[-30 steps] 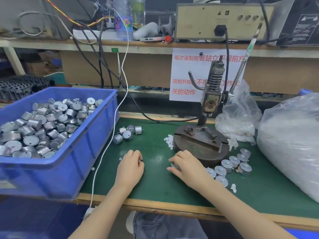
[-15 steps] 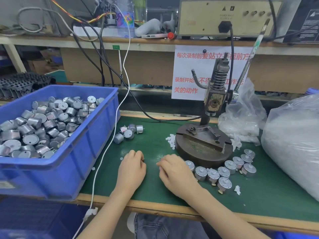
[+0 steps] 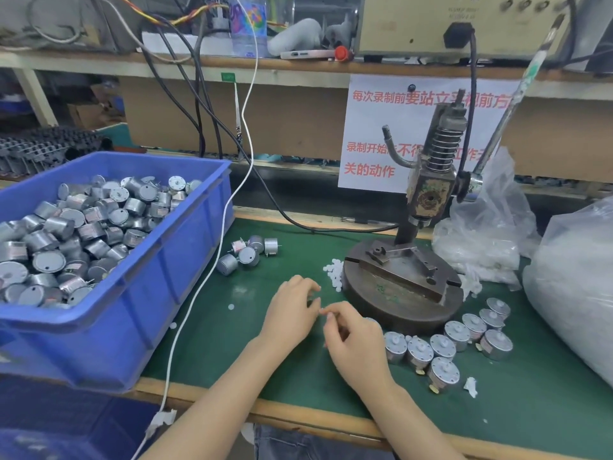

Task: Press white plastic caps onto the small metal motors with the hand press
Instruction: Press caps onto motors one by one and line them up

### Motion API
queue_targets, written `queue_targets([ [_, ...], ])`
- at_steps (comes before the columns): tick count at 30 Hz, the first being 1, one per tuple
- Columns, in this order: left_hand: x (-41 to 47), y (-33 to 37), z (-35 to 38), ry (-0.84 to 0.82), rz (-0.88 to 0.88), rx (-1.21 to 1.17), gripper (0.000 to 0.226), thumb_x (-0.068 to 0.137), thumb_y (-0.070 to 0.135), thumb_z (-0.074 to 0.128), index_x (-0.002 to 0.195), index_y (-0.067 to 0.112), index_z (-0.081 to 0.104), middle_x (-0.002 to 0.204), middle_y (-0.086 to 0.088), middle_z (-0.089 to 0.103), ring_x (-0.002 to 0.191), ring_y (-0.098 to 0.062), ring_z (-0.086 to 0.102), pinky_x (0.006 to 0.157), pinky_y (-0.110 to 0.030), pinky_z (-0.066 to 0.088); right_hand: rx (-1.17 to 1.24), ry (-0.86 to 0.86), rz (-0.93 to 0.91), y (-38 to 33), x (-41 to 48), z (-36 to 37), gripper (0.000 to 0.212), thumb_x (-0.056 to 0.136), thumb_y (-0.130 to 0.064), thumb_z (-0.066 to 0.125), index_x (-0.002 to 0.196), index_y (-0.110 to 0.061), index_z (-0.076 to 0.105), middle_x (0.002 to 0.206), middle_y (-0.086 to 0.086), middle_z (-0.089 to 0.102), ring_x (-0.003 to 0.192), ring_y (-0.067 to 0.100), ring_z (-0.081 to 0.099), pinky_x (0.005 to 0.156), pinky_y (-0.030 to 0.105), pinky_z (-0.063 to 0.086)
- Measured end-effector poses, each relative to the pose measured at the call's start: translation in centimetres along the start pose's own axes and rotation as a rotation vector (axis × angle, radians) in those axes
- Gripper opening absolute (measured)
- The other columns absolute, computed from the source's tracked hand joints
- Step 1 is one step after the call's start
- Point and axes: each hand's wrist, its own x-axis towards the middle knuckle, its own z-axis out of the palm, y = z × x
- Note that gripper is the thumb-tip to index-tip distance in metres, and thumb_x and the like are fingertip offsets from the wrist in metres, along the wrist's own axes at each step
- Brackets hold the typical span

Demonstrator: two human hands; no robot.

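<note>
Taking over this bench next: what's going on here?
A person's left hand and right hand meet, fingers curled, over the green mat before the metal hand press; any part between them is hidden. No motor sits on the press. Small silver motors line up beside the right hand; more fill the blue plastic crate.

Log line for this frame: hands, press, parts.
left hand + right hand: fingertips together, contents unclear | hand press: untouched, no motor loaded | white caps: heap beside base | motors: row by right hand

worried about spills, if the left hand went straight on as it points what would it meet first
Likely the heap of small white plastic caps by the round metal press base; depth unclear.
</note>
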Motion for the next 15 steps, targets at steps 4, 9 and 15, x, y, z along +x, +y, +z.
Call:
queue_targets([
  [4, 2.4, 1.5, 1.5, -0.12, 0.091, 0.221, 0.039, 0.09, 0.019, 0.05, 0.129, 0.019, 0.049, 0.121, -0.002, 0.049, 0.107, -0.022, 0.042, 0.092, -0.029, 0.036, 0.053, 0.076, 0.027, 0.1, 0.0, -0.2, 0.023, 0.083, -0.021, 0.043, 0.086, -0.012, 0.063, 0.048, 0.005, 0.051, 0.049, 0.03, 0.057, 0.056, 0.041, 0.048],
  [9, 2.8, 1.9, 2.2, -0.093, 0.121, 0.371, 0.031, 0.097, 0.032, 0.038, 0.121, 0.021, 0.054, 0.117, -0.001, 0.047, 0.105, -0.022, 0.041, 0.087, -0.029, 0.034, 0.048, 0.075, 0.032, 0.2, 0.2, -0.1, 0.026, 0.083, -0.023, 0.042, 0.087, -0.009, 0.064, 0.044, -0.004, 0.043, 0.049, 0.03, 0.057, 0.055, 0.042, 0.047],
  [15, 2.3, 1.9, 2.7, -0.026, 0.17, 0.423, 0.03, 0.099, 0.026, 0.03, 0.109, 0.014, 0.056, 0.112, -0.003, 0.05, 0.105, -0.022, 0.042, 0.082, -0.028, 0.03, 0.0, 0.065, 0.026, 0.4, 0.2, 0.0, 0.014, 0.087, -0.012, 0.05, 0.086, -0.008, 0.064, 0.05, 0.009, 0.056, 0.05, 0.03, 0.054, 0.056, 0.042, 0.046],
])
